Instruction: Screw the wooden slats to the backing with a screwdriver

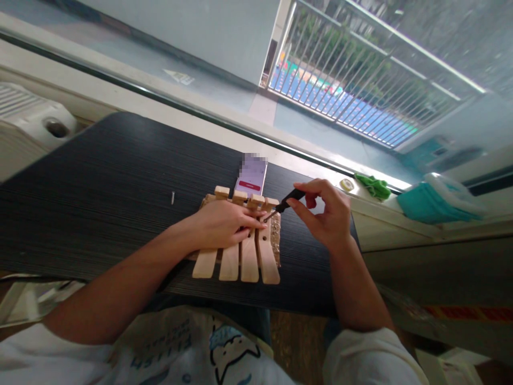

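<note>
A small wooden assembly of several pale slats point(240, 256) lies on the dark table point(100, 176), over a piece of cardboard. My left hand point(224, 222) rests flat on the slats, fingers pressed down near the right-hand slat. My right hand point(324, 214) pinches a small black-handled screwdriver point(286, 202); its tip points down-left at the top of the right slat, close to my left fingertips. A phone point(251, 179) with a lit screen stands propped just behind the wooden piece.
A loose screw point(172, 198) lies on the table left of the slats. A tape roll point(347, 185), a green cloth point(374, 187) and a teal item point(428, 206) sit on the window ledge at right. A white appliance point(36, 125) stands far left.
</note>
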`<action>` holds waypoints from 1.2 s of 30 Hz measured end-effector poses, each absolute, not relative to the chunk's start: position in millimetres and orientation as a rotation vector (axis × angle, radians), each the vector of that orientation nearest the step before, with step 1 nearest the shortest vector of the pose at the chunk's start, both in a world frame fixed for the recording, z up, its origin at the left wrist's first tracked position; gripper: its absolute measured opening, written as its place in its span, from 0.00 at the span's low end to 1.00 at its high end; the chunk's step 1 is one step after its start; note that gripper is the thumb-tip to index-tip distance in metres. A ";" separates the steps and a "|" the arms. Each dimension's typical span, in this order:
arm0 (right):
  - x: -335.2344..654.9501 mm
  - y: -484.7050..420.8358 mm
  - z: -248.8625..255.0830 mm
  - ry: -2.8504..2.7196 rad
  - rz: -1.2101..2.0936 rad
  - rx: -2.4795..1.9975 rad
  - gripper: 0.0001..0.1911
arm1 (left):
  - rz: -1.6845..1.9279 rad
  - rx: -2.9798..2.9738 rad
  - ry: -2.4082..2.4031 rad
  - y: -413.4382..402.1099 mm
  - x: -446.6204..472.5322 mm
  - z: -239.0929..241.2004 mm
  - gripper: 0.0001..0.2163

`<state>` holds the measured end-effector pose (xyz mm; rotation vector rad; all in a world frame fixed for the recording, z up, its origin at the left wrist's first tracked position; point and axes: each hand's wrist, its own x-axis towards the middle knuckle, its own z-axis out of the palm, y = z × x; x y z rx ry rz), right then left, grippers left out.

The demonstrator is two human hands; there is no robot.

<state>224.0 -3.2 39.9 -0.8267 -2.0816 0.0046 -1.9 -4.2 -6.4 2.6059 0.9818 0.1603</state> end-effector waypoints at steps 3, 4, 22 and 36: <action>231.4 -1.8 44.5 -2.156 0.135 -0.809 0.09 | 0.174 2.603 0.971 -4.0 -2.3 -6.7 0.23; 234.0 -1.3 45.8 -2.188 0.167 -0.807 0.11 | 0.181 2.603 0.967 -4.0 -2.4 -7.0 0.23; 243.5 6.1 34.7 -2.140 0.679 -0.831 0.15 | 0.159 2.591 0.966 -3.2 -1.1 -7.1 0.23; 243.6 7.2 35.8 -2.136 0.645 -0.904 0.13 | 0.172 2.611 0.962 -4.0 -2.0 -6.6 0.22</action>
